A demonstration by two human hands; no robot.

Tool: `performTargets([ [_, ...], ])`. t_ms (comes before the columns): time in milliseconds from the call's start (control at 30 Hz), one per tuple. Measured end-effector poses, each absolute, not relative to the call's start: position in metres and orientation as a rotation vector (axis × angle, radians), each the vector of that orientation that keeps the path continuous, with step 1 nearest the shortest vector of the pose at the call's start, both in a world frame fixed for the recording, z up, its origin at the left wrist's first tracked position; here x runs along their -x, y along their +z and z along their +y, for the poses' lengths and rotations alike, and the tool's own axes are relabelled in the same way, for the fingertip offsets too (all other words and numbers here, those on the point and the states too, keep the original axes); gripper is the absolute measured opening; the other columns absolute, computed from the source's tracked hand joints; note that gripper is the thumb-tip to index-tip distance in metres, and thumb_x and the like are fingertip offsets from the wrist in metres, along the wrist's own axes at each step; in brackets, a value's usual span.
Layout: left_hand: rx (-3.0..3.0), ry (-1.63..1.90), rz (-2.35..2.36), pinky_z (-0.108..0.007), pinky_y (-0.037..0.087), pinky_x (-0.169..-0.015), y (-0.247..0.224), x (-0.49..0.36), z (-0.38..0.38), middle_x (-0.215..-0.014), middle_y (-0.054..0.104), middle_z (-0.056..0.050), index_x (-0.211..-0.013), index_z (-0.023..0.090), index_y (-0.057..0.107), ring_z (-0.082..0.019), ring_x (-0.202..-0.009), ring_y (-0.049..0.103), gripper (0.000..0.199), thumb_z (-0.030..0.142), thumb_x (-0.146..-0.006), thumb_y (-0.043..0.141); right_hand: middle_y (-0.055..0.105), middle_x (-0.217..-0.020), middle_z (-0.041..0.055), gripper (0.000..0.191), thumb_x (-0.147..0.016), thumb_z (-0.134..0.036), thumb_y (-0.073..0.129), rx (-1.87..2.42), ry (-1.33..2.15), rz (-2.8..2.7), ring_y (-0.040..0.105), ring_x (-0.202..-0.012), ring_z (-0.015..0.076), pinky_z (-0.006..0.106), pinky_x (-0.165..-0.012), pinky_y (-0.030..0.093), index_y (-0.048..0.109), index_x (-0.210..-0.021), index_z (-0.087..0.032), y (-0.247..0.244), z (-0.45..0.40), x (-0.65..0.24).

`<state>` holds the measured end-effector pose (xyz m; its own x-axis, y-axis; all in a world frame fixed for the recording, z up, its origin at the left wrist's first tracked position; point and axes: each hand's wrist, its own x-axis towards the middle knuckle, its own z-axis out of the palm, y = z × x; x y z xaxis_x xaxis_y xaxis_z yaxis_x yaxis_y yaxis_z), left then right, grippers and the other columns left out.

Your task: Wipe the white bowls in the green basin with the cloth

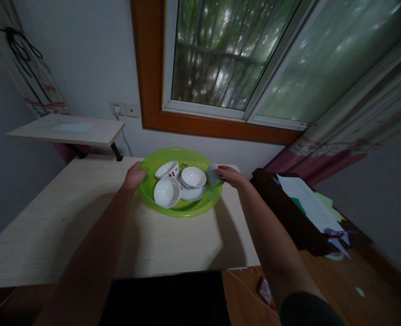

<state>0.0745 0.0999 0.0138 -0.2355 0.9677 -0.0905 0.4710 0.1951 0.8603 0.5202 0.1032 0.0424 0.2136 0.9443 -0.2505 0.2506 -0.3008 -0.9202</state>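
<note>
A round green plastic basin (200,209) is on the pale wooden table, near its back edge. Inside it lie three white bowls with small red patterns: a tilted one (166,169) at the back left, one (166,192) at the front left, and one (193,177) on the right. Under the right bowl is a white plate (192,195). My left hand (134,175) is closed on the basin's left rim. At the right rim, my right hand (229,175) is closed on the rim together with a greyish-green cloth (214,175), which hangs over the basin's inside.
A raised shelf (94,131) with a paper on it stands at the table's back left. The wall and window (220,59) are right behind the table (173,244). To the right is a dark piece of furniture (288,217) holding papers. A white cable runs along the floor.
</note>
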Motion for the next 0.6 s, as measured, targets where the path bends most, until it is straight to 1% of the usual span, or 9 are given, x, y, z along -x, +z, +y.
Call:
performTargets([
  [67, -1.345, 0.947, 1.811, -0.034, 0.060, -0.092, 0.015, -0.075, 0.099, -0.126, 0.084, -0.012, -0.144, 0.019, 0.076, -0.027, -0.106, 0.079, 0.068, 0.004, -0.078, 0.067, 0.086, -0.095, 0.0117, 0.014, -0.089, -0.026, 0.084, 1.637, 1.222, -1.077, 0.078, -0.086, 0.0268, 0.036, -0.082, 0.066, 0.083, -0.101, -0.018, 0.034, 0.101, -0.516],
  [133, -1.334, 0.937, 1.819, -0.035, 0.060, -0.092, 0.017, -0.076, 0.098, -0.125, 0.084, -0.013, -0.143, 0.018, 0.076, -0.028, -0.105, 0.080, 0.067, 0.004, -0.079, 0.067, 0.086, -0.088, 0.0109, 0.009, -0.093, -0.027, 0.081, 1.528, 1.322, -1.017, 0.078, -0.079, 0.0255, 0.034, -0.077, 0.066, 0.081, -0.093, -0.018, 0.026, 0.098, -0.510],
  [233, -1.325, 0.936, 1.826, -0.035, 0.060, -0.091, 0.020, -0.078, 0.096, -0.126, 0.084, -0.014, -0.141, 0.018, 0.077, -0.028, -0.105, 0.080, 0.064, 0.003, -0.080, 0.066, 0.085, -0.083, 0.0086, 0.006, -0.094, -0.022, 0.075, 1.434, 1.401, -0.893, 0.078, -0.075, 0.0238, 0.032, -0.073, 0.067, 0.079, -0.089, -0.019, 0.021, 0.092, -0.498],
  [333, -1.310, 0.954, 1.829, -0.035, 0.060, -0.091, 0.024, -0.080, 0.093, -0.128, 0.083, -0.015, -0.140, 0.017, 0.077, -0.029, -0.106, 0.080, 0.063, 0.002, -0.080, 0.066, 0.085, -0.081, 0.0074, 0.011, -0.090, -0.014, 0.069, 1.398, 1.412, -0.840, 0.079, -0.074, 0.0242, 0.032, -0.072, 0.069, 0.079, -0.093, -0.019, 0.024, 0.086, -0.489],
  [467, -1.284, 0.992, 1.831, -0.034, 0.061, -0.090, 0.027, -0.083, 0.089, -0.125, 0.084, -0.013, -0.134, 0.018, 0.079, -0.029, -0.106, 0.080, 0.059, 0.001, -0.078, 0.067, 0.086, -0.084, 0.0090, 0.027, -0.079, -0.006, 0.067, 1.376, 1.399, -0.851, 0.082, -0.079, 0.0281, 0.036, -0.075, 0.070, 0.079, -0.100, -0.018, 0.030, 0.074, -0.485],
  [600, -1.284, 1.031, 1.810, -0.034, 0.061, -0.089, 0.026, -0.085, 0.086, -0.124, 0.084, -0.012, -0.131, 0.019, 0.080, -0.028, -0.106, 0.080, 0.057, 0.001, -0.078, 0.066, 0.088, -0.093, 0.0112, 0.026, -0.080, -0.007, 0.068, 1.335, 1.421, -0.852, 0.084, -0.084, 0.0279, 0.037, -0.082, 0.071, 0.080, -0.100, -0.017, 0.029, 0.054, -0.487],
])
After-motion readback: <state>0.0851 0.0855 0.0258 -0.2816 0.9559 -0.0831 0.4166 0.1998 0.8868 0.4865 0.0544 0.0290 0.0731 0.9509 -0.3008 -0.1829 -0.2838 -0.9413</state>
